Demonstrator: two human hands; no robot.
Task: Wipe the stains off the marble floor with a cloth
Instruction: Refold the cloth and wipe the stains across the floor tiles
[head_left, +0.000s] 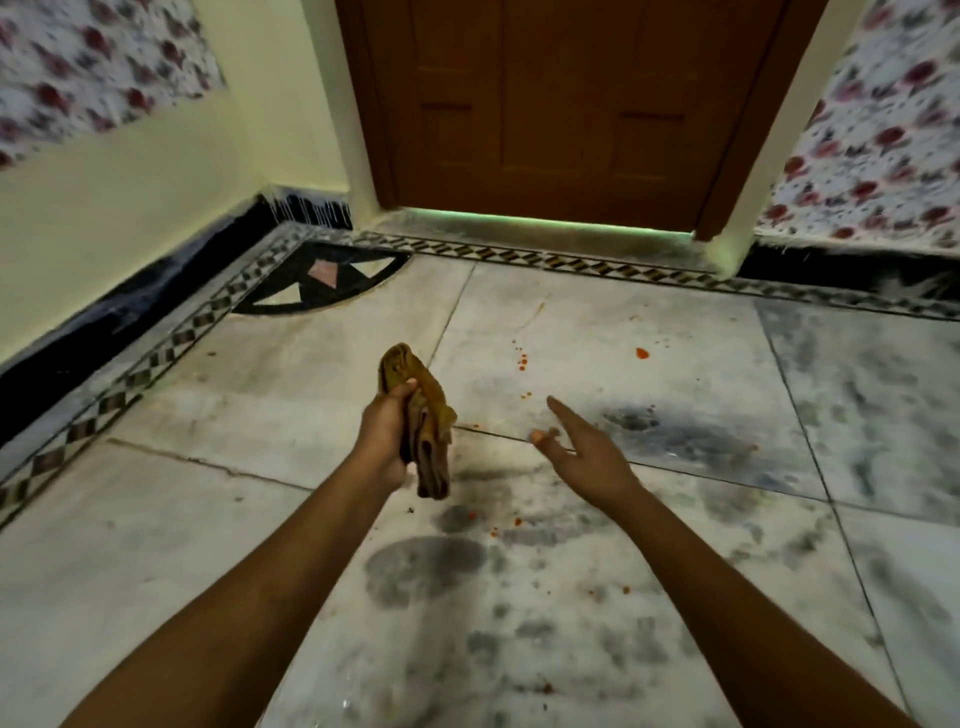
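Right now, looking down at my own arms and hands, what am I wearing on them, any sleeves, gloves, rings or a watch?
Nothing that shows. Both forearms are bare up to the lower edge of the picture, with no sleeve or cuff in view. The left hand and the right hand have no gloves, and no watch or bracelet is visible at either wrist. No ring can be seen on the fingers, though the image is slightly blurred.

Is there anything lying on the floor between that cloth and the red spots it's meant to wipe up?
Nothing visible does. The left hand holds the cloth up above the marble floor, and the red stains lie just beyond on bare tile. The right hand hovers open beside them, covering none.
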